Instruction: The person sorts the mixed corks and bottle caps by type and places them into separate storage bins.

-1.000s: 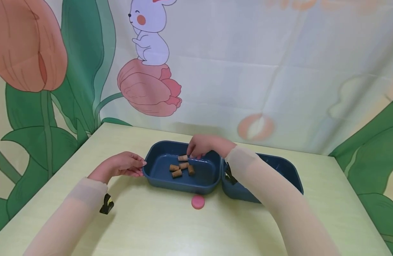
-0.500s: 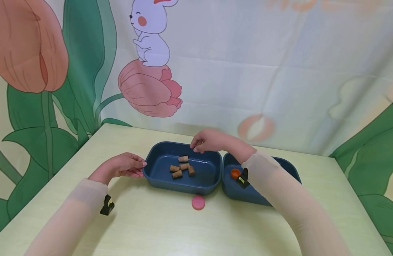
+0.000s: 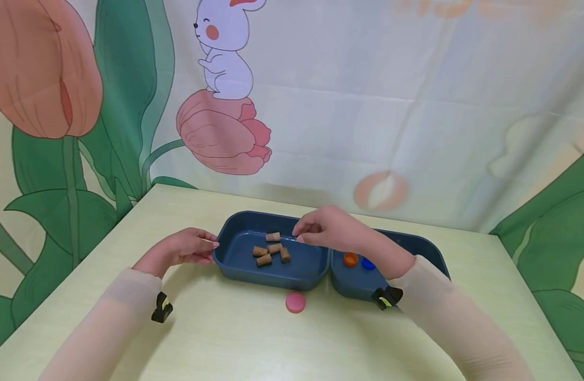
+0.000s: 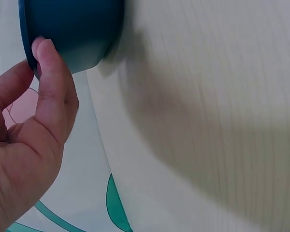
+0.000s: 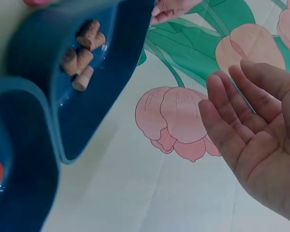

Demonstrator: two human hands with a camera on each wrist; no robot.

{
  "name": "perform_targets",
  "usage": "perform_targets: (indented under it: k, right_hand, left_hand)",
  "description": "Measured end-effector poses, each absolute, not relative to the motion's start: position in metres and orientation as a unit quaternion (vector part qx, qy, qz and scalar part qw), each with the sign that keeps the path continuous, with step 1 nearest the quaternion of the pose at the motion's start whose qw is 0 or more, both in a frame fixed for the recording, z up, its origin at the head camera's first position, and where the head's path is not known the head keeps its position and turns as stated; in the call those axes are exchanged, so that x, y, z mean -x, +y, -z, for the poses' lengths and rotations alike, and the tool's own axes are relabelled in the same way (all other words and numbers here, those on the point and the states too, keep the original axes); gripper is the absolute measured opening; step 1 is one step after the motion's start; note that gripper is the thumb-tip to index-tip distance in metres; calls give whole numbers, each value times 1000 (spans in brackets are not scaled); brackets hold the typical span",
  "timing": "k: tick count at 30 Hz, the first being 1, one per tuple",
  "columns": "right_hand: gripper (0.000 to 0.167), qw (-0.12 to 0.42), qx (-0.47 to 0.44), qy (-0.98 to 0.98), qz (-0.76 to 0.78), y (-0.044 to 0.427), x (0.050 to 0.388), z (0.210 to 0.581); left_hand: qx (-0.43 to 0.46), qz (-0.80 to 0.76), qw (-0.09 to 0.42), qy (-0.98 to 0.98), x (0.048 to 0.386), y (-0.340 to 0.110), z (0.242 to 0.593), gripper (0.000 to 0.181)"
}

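My left hand [image 3: 189, 246] pinches the left rim of a dark blue bin [image 3: 273, 279], thumb and fingertips on either side of its wall in the left wrist view. Several brown wine corks [image 3: 264, 260] lie loosely grouped on the bin's floor. Over the right back part of this bin hovers my right hand [image 3: 331, 227]. Its fingers are loosely bent and hold nothing, as the right wrist view shows with the palm [image 5: 266, 145] bare. Part of the bin's far right side is hidden behind that hand.
A second dark blue bin [image 3: 351, 288] adjoins the first on the right, partly covered by my right forearm. Inside it show an orange bottle cap [image 3: 350, 259] and a blue cap [image 3: 368, 263]. A pink disc [image 3: 295, 302] lies on the table [image 3: 254, 338]. A printed curtain [image 3: 311, 132] stands behind.
My right hand has risen out of the corks' bin and shifted slightly right, its forearm swinging right and uncovering the orange and blue caps. The left hand stays on the rim.
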State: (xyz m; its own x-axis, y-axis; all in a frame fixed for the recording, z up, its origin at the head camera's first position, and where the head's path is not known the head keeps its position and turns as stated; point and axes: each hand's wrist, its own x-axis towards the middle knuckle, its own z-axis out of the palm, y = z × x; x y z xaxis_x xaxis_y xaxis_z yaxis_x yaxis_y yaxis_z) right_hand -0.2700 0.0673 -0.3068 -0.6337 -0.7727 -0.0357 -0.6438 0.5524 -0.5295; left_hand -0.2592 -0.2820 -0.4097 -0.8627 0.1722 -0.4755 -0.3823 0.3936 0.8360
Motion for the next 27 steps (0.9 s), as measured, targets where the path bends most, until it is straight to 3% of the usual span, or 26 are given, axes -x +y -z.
perform_targets:
  k: [10, 27]
  right_hand:
    - [23, 103, 364, 877, 298, 96, 240, 334]
    - [18, 122, 352, 862, 344, 112, 208, 368]
  left_hand:
    - [62, -568, 237, 786, 259, -280, 413, 53]
    - [80, -587, 234, 771, 259, -280, 416, 53]
